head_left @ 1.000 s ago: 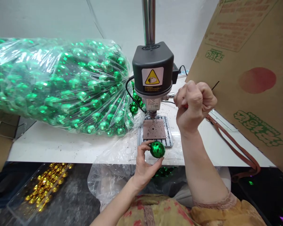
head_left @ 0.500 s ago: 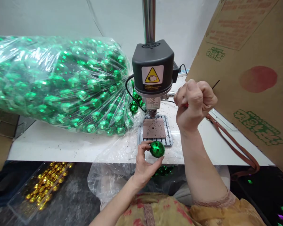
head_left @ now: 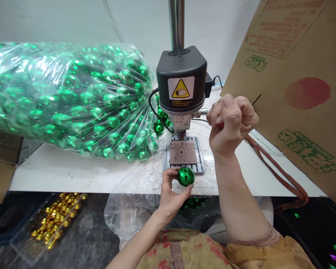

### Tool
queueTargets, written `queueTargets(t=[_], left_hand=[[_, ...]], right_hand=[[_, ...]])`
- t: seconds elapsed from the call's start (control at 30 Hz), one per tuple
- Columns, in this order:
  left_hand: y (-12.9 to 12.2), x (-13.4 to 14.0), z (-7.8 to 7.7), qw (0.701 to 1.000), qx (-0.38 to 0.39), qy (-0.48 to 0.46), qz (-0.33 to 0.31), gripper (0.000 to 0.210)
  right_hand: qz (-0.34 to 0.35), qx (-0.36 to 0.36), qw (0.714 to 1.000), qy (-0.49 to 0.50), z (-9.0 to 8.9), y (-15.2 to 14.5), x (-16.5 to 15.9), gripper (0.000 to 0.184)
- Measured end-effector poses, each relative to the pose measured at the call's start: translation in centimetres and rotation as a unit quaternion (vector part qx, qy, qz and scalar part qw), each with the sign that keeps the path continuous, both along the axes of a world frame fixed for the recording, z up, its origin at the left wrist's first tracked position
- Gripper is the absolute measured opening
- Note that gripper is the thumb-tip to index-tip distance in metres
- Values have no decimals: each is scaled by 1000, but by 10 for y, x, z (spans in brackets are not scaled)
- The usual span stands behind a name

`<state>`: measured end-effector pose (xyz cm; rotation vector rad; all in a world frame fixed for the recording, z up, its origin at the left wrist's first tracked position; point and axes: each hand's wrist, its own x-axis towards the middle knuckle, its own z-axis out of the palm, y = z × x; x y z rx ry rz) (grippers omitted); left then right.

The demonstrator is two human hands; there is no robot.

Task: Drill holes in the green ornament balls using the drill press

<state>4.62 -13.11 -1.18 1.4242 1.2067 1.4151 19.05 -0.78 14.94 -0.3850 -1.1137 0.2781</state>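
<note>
Between the thumb and fingers of my left hand [head_left: 173,190] is a shiny green faceted ball [head_left: 186,176], held just in front of the drill press base. A small dark mark shows on the ball's face. My right hand [head_left: 232,121] is closed in a fist around the drill press handle at the machine's right side; only a bit of red shows under the fingers. The drill press [head_left: 182,80] has a black motor housing with a yellow warning label. Below its chuck [head_left: 181,133] lies a brown board [head_left: 183,152] with a hole, scattered with dark shavings, on the slotted metal base [head_left: 201,158].
A large clear bag [head_left: 72,104] of green faceted balls lies on the white table [head_left: 72,175] at left. A cardboard box [head_left: 294,89] leans at right, beside a brown strap [head_left: 280,175]. Below left, a clear bin [head_left: 25,248] holds gold balls [head_left: 58,216]. More green balls [head_left: 194,202] lie below the table edge.
The green ball has turned in my left fingers, bringing the dark mark into view, and shifted slightly left. My right hand has stayed in place.
</note>
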Motion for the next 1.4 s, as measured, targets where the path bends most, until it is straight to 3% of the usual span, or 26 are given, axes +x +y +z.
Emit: queueTargets(t=[0.27,0.57,0.9,1.4], left_hand=[[2,3,1,999,-28,-38,5,48],[1,1,1,998,-39,-41,8,49],[2,3,1,997,-53,-55,11,49],[5,4,6,981,-137,-140,-14,59]], right_hand=[[32,15,999,23,0,1,-1,44],[-9,-1,1000,-6,-1,-1,0,46],[26,17,999,24,0,1,0,44],[-6,-4,1000,11,-1,0,-1,48]])
